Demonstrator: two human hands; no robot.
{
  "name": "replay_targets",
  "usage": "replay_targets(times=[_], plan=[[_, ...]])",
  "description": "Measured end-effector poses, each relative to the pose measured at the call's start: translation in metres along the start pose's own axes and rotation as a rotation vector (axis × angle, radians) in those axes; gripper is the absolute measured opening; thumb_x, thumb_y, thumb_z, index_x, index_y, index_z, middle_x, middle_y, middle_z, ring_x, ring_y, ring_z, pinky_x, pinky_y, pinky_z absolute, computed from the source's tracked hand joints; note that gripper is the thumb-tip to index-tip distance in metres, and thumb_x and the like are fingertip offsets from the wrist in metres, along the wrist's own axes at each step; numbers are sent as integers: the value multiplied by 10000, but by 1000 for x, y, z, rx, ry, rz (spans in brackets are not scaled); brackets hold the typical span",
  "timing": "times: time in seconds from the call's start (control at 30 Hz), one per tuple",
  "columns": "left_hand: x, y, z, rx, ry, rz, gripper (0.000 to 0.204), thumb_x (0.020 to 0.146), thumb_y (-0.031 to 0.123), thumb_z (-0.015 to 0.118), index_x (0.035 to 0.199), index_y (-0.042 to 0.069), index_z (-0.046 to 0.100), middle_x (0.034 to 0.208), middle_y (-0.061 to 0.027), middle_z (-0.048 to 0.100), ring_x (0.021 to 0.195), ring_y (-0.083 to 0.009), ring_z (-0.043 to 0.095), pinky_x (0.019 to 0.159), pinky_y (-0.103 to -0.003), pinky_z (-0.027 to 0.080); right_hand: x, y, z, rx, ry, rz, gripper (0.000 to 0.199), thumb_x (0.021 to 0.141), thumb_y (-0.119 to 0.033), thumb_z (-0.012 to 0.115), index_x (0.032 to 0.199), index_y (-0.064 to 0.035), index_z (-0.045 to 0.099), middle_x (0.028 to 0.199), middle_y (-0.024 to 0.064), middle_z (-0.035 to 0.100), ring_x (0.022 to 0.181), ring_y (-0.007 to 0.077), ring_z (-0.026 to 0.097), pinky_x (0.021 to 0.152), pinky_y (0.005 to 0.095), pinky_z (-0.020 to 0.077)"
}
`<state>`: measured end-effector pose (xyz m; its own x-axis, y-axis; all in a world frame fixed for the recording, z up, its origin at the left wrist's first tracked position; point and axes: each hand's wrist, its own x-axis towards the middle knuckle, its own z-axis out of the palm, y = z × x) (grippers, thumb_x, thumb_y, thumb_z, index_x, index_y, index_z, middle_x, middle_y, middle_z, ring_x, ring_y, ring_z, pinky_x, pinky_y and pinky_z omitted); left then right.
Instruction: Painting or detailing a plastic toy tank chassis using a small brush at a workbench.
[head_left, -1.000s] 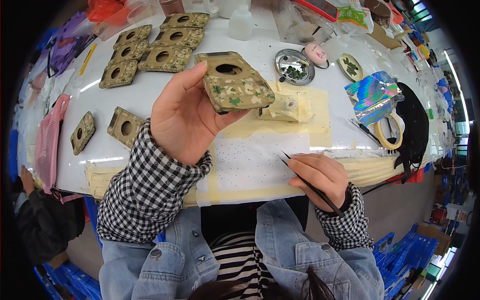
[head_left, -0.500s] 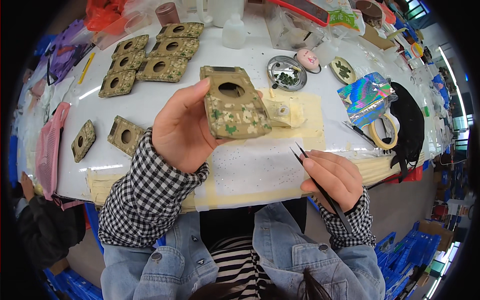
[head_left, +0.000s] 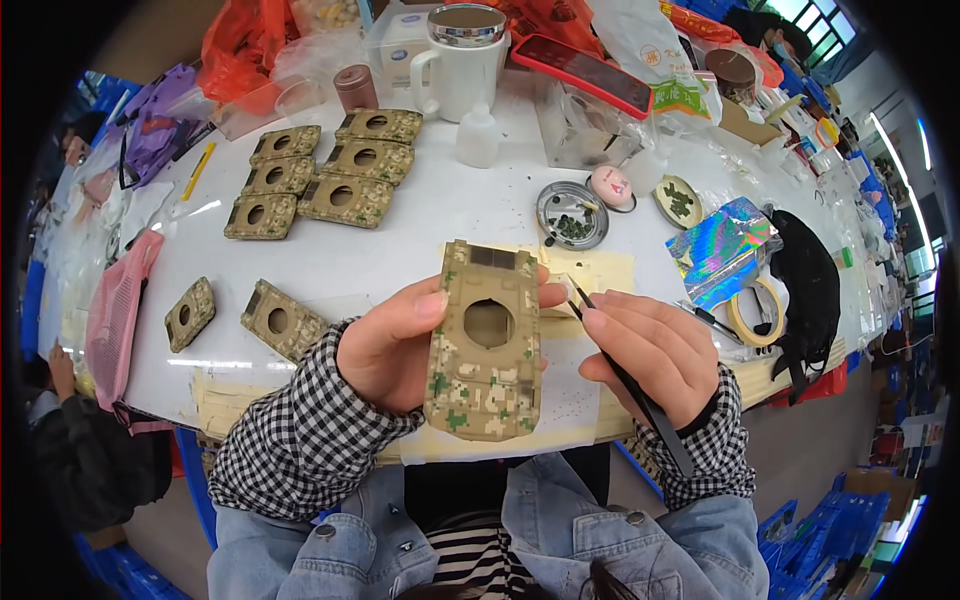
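Observation:
My left hand [head_left: 395, 340] grips a camouflage-painted model tank hull [head_left: 488, 395] by its sides, its top with the round hole facing me. In my right hand [head_left: 655, 350] is a pair of black tweezers [head_left: 640, 400], tips up beside the hull's right edge; whether the tips pinch anything is too small to tell. Behind the hull lies a sheet with small dots [head_left: 570, 400], fixed with yellowish tape and partly covered by the hull. A round metal dish [head_left: 572, 215] beyond my hands holds small dark green parts.
Several similar hulls [head_left: 340, 200] stand in a group at the back left, with two more hulls [head_left: 280, 318] nearer. A white mug [head_left: 465, 70], a small bottle [head_left: 478, 137] and a red-cased phone [head_left: 585, 75] are at the back. A tape roll [head_left: 743, 318] and a black bag [head_left: 805, 280] lie right.
The hull in my left hand has come down and nearer, turned more upright toward me. The tweezers have moved slightly left, beside it. The view has tilted up.

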<state>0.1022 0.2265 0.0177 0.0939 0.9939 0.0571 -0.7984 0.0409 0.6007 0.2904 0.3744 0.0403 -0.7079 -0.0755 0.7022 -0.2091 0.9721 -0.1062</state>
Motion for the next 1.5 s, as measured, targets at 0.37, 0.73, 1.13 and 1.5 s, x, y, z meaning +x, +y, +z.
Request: replay_targets(times=[0.37,0.73,1.13,1.5], plan=[[2,3,1,70,27,-57,797,823,393,576,1394,-63,257,1425,-181,357,1163,-305,519,975,-442,445,-8,4,-2,254,-28,277,311,779,-97,728,1053,14,631,925,154,677,787,262,672,676,317,542],[-4,0,-1,37,44,-118,810,801,320,632,1382,-96,250,1412,-208,365,1156,-306,532,984,-471,436,-18,6,2,612,85,654,215,883,-97,628,1060,24,617,909,107,697,816,142,665,717,236,508],[1,1,6,179,164,-146,972,679,478,687,1366,-97,312,1417,-307,303,1093,-340,572,868,-448,520,-20,8,4,873,196,662,258,960,-178,520,1041,60,580,932,150,644,868,193,651,791,286,510],[0,-2,5,223,167,-168,1000,668,487,690,1362,-115,294,1412,-318,299,1132,-325,544,875,-453,514,-17,12,12,1127,237,718,289,995,-190,427,980,71,551,957,124,559,907,204,631,845,315,522]])
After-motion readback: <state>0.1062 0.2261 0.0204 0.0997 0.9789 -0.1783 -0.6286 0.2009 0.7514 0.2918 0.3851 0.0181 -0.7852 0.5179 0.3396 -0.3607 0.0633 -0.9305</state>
